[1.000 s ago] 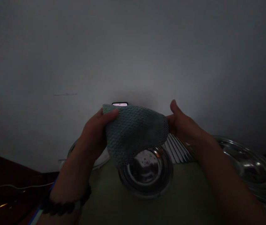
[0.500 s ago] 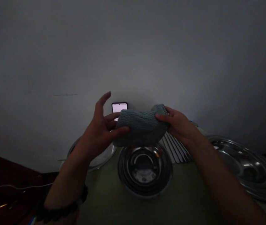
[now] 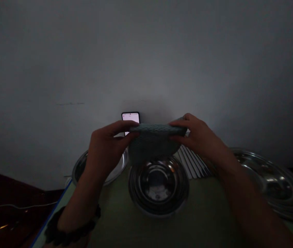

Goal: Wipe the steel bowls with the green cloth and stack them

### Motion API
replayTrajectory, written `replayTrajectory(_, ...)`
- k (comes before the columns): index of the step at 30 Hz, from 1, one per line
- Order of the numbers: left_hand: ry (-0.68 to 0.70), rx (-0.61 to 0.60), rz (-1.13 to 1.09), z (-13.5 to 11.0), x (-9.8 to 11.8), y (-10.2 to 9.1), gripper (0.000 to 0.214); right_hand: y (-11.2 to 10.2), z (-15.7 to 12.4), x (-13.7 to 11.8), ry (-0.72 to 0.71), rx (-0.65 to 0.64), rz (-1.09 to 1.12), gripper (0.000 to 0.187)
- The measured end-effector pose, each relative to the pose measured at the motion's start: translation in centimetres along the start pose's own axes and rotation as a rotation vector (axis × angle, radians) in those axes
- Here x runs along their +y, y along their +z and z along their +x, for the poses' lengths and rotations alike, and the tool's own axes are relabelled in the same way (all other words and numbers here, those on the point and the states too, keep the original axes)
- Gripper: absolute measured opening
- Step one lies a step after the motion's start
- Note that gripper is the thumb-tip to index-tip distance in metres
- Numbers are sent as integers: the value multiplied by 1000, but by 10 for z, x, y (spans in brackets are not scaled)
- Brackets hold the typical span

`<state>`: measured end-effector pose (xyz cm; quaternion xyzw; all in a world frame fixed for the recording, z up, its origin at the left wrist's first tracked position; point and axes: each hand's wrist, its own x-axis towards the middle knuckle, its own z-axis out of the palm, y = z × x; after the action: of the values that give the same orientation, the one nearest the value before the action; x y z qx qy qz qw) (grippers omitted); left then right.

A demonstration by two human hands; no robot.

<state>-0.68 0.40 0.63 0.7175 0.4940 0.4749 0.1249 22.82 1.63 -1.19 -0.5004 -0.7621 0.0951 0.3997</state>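
I hold a folded grey-green textured cloth (image 3: 153, 143) in the air with both hands. My left hand (image 3: 107, 150) pinches its left end, thumb on top. My right hand (image 3: 199, 137) grips its right end, fingers curled over the fold. The cloth hangs just above a round steel bowl (image 3: 159, 186) that sits on the pale green table (image 3: 203, 217). A dark bead bracelet circles my left wrist.
A lit phone (image 3: 130, 118) leans upright against the grey wall behind the cloth. A steel plate (image 3: 115, 170) lies at the left, a large steel tray (image 3: 272, 186) at the right, and a ribbed white item (image 3: 193, 163) behind the bowl. A white cable (image 3: 14, 206) runs over the dark floor at the left.
The cloth hung open between my hands, then was folded over; now it is flatter and tighter. My left hand's fingers, spread half a second ago, have closed on the cloth's end.
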Motion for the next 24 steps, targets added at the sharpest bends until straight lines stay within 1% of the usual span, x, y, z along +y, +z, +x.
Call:
replayTrajectory(1,67,27,70,0,0,1,13,2,2,1,-40,47,-71,24)
replayTrajectory(3,248,108,176,-1,1,3,9,5,5,6,-135,144,-107,24)
replayTrajectory(4,338,135,205,-1,1,3,7,5,7,10,-181,167,-97,25)
replayTrajectory(5,410,122,214,-2,2,3,6,3,8,15,-211,156,-88,25)
replayTrajectory(6,456,49,200,-2,2,3,5,0,7,20,-216,100,-86,23)
replayTrajectory(7,466,-91,165,-3,3,4,5,-5,6,27,-198,7,-95,22)
replayTrajectory(8,441,-281,121,-4,2,4,7,-10,4,34,-161,-108,-115,21)
replayTrajectory(9,391,-483,88,-5,1,5,11,-15,2,41,-111,-235,-143,23)
replayTrajectory(10,330,-659,74,-6,0,7,16,-20,-1,47,-47,-356,-177,26)
replayTrajectory(11,270,-782,85,-7,-3,10,19,-23,-4,52,27,-459,-212,30)
replayTrajectory(12,222,-836,124,-8,-5,12,22,-26,-6,55,94,-530,-241,32)
replayTrajectory(13,193,-832,183,-8,-9,16,23,-26,-8,56,143,-579,-258,34)
replayTrajectory(14,176,-792,251,-9,-12,19,25,-25,-9,56,166,-610,-258,34)
replayTrajectory(16,149,-702,376,-9,-19,25,30,-17,-9,48,156,-627,-232,26)
replayTrajectory(17,138,-685,428,-10,-23,28,33,-10,-9,43,145,-637,-227,22)
replayTrajectory(18,130,-689,472,-10,-27,31,35,-1,-8,37,145,-652,-242,22)
replayTrajectory(19,122,-706,504,-11,-30,35,36,9,-8,31,165,-663,-279,25)
replayTrajectory(20,114,-729,519,-11,-34,38,37,20,-9,26,188,-689,-343,30)
replayTrajectory(21,102,-750,521,-12,-37,42,39,32,-10,21,196,-703,-406,38)
replayTrajectory(22,88,-767,515,-13,-40,46,40,43,-11,18,213,-701,-436,43)
replayTrajectory(24,61,-778,499,-14,-45,53,40,63,-14,14,207,-668,-466,40)
